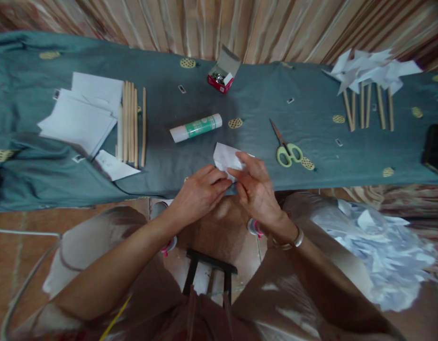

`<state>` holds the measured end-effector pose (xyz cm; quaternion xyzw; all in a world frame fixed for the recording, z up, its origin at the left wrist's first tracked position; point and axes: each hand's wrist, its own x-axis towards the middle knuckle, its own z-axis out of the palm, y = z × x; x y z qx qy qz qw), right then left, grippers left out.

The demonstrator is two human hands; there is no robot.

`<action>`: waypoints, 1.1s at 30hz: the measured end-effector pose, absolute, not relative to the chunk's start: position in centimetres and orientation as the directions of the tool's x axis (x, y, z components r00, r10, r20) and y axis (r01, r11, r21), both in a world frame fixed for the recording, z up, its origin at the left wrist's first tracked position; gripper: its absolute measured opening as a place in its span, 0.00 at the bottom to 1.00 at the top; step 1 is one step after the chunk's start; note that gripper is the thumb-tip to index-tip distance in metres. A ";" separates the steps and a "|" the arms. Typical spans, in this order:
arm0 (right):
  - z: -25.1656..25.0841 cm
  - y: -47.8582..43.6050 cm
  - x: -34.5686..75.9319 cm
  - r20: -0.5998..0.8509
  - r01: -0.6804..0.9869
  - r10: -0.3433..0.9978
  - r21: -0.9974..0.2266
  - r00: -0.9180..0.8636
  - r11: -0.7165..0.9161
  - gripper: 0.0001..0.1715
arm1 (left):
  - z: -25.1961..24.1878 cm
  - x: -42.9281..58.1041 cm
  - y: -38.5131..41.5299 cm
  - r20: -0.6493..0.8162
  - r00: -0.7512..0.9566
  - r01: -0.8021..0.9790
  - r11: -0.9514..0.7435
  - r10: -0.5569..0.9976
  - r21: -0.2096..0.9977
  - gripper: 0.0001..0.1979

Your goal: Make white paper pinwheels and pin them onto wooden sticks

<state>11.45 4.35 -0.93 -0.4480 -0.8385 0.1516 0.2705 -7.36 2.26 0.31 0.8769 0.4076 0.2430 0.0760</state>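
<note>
A small folded piece of white paper [223,155] is between my hands at the table's near edge. My left hand [204,192] pinches its lower left edge, fingertips pressed together. From the right, my right hand [257,187] grips the same paper, its thumb and fingers bent over the top and partly covering it. Just beyond lies a glue stick [196,128] with a green label. To the right of my hands rest scissors [285,147] with light green handles, their blades pointing away.
Paper sheets [82,116] and wooden sticks [129,123] lie at left. A small red box [220,80] with metallic bits stands open at the back. Paper pinwheels [375,73] on sticks lie at far right. Below, a plastic bag [385,255] holds paper pieces.
</note>
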 end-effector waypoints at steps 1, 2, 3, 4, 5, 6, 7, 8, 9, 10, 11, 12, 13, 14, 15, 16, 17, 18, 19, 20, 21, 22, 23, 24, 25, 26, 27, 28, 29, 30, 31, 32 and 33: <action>-1.1 4.1 11.3 0.313 0.677 0.838 -0.494 -0.448 0.546 0.21 | 0.3 -7.3 2.2 0.367 0.543 0.678 -0.652 0.755 0.339 0.09; -1.2 3.9 11.2 0.308 0.682 0.841 -0.492 -0.445 0.541 0.21 | 0.3 -7.3 2.2 0.367 0.536 0.678 -0.647 0.760 0.349 0.09; -1.3 3.8 11.1 0.308 0.683 0.841 -0.491 -0.444 0.541 0.21 | 0.3 -7.3 2.2 0.366 0.528 0.680 -0.640 0.766 0.359 0.09; -1.3 3.7 11.0 0.311 0.681 0.840 -0.491 -0.446 0.543 0.20 | 0.2 -7.3 2.3 0.365 0.519 0.681 -0.632 0.773 0.369 0.10; -1.3 3.6 10.9 0.310 0.679 0.839 -0.492 -0.447 0.544 0.20 | 0.2 -7.3 2.3 0.363 0.516 0.681 -0.629 0.776 0.376 0.10; -1.3 3.5 10.8 0.302 0.680 0.841 -0.494 -0.449 0.541 0.20 | 0.2 -7.2 2.3 0.362 0.517 0.679 -0.629 0.776 0.378 0.10; -1.2 3.5 10.8 0.290 0.683 0.844 -0.497 -0.451 0.536 0.19 | 0.2 -7.2 2.3 0.360 0.520 0.678 -0.631 0.775 0.378 0.10; -1.0 3.6 10.8 0.275 0.685 0.848 -0.501 -0.453 0.529 0.20 | 0.2 -7.2 2.4 0.361 0.523 0.676 -0.634 0.772 0.376 0.10; -0.9 3.6 10.9 0.264 0.686 0.852 -0.507 -0.453 0.522 0.20 | 0.1 -7.2 2.4 0.363 0.526 0.674 -0.637 0.769 0.373 0.09; -0.6 3.7 11.0 0.257 0.683 0.855 -0.518 -0.450 0.515 0.20 | 0.1 -7.1 2.4 0.364 0.527 0.674 -0.639 0.768 0.371 0.09; -0.4 3.8 11.2 0.257 0.675 0.859 -0.535 -0.443 0.508 0.21 | 0.1 -7.1 2.3 0.368 0.526 0.676 -0.639 0.767 0.368 0.08; -0.1 4.0 11.4 0.260 0.664 0.864 -0.556 -0.432 0.500 0.22 | 0.2 -7.1 2.3 0.370 0.523 0.679 -0.638 0.768 0.364 0.08; 0.1 4.1 11.7 0.268 0.651 0.868 -0.579 -0.417 0.491 0.23 | 0.2 -7.2 2.3 0.371 0.522 0.682 -0.637 0.768 0.358 0.08; 0.3 4.4 12.0 0.273 0.641 0.875 -0.599 -0.400 0.480 0.24 | 0.2 -7.3 2.3 0.373 0.522 0.686 -0.638 0.767 0.350 0.08; 0.5 4.6 12.3 0.277 0.638 0.883 -0.613 -0.380 0.467 0.25 | 0.2 -7.5 2.4 0.377 0.522 0.689 -0.639 0.765 0.341 0.08; 0.6 4.9 12.6 0.276 0.642 0.890 -0.619 -0.363 0.453 0.26 | 0.3 -7.7 2.5 0.384 0.520 0.693 -0.640 0.763 0.332 0.08; 0.7 5.2 12.8 0.273 0.648 0.895 -0.619 -0.353 0.444 0.27 | 0.4 -8.1 2.7 0.390 0.518 0.699 -0.639 0.762 0.321 0.08; 0.7 5.4 13.1 0.267 0.655 0.899 -0.616 -0.349 0.437 0.26 | 0.5 -8.5 3.0 0.395 0.513 0.707 -0.636 0.762 0.310 0.08; 0.7 5.5 13.2 0.258 0.661 0.900 -0.613 -0.351 0.434 0.26 | 0.6 -8.9 3.3 0.397 0.505 0.718 -0.628 0.767 0.299 0.08; 0.6 5.6 13.3 0.250 0.664 0.899 -0.608 -0.360 0.435 0.25 | 0.7 -9.3 3.6 0.392 0.496 0.732 -0.616 0.774 0.290 0.08; 0.6 5.6 13.3 0.244 0.666 0.896 -0.603 -0.371 0.440 0.24 | 0.9 -9.7 3.9 0.388 0.486 0.746 -0.602 0.783 0.282 0.09; 0.6 5.5 13.3 0.244 0.668 0.893 -0.596 -0.379 0.447 0.23 | 1.1 -10.0 4.2 0.386 0.472 0.758 -0.588 0.793 0.281 0.09; 0.6 5.4 13.2 0.249 0.669 0.889 -0.588 -0.384 0.454 0.23 | 1.3 -10.2 4.3 0.389 0.458 0.765 -0.577 0.800 0.286 0.09; 0.6 5.3 13.1 0.256 0.671 0.885 -0.579 -0.389 0.463 0.22 | 1.5 -10.2 4.4 0.393 0.446 0.767 -0.569 0.804 0.295 0.09; 0.6 5.2 13.0 0.263 0.673 0.881 -0.571 -0.394 0.471 0.21 | 1.6 -10.0 4.3 0.398 0.441 0.764 -0.569 0.804 0.304 0.09; 0.7 5.0 12.8 0.267 0.676 0.878 -0.562 -0.398 0.477 0.21 | 1.6 -9.8 4.2 0.402 0.445 0.756 -0.577 0.800 0.310 0.08; 0.7 4.9 12.7 0.269 0.678 0.875 -0.555 -0.402 0.482 0.21 | 1.6 -9.4 4.0 0.401 0.459 0.746 -0.589 0.793 0.311 0.09; 0.8 4.8 12.6 0.268 0.679 0.873 -0.551 -0.407 0.485 0.21 | 1.5 -9.0 3.8 0.398 0.482 0.733 -0.608 0.781 0.306 0.10; 0.8 4.7 12.5 0.264 0.679 0.873 -0.550 -0.410 0.486 0.21 | 1.4 -8.6 3.6 0.386 0.504 0.724 -0.621 0.773 0.299 0.10; 0.8 4.6 12.5 0.261 0.679 0.872 -0.550 -0.413 0.486 0.21 | 1.2 -8.2 3.4 0.372 0.522 0.719 -0.631 0.767 0.293 0.10; 0.9 4.6 12.4 0.261 0.678 0.871 -0.550 -0.416 0.488 0.21 | 1.0 -7.9 3.3 0.357 0.535 0.718 -0.634 0.766 0.286 0.10; 0.9 4.5 12.4 0.260 0.676 0.870 -0.550 -0.419 0.490 0.21 | 0.8 -7.7 3.2 0.346 0.541 0.721 -0.634 0.767 0.278 0.09; 1.0 4.5 12.4 0.259 0.674 0.868 -0.550 -0.424 0.494 0.20 | 0.7 -7.6 3.1 0.341 0.544 0.724 -0.635 0.766 0.270 0.08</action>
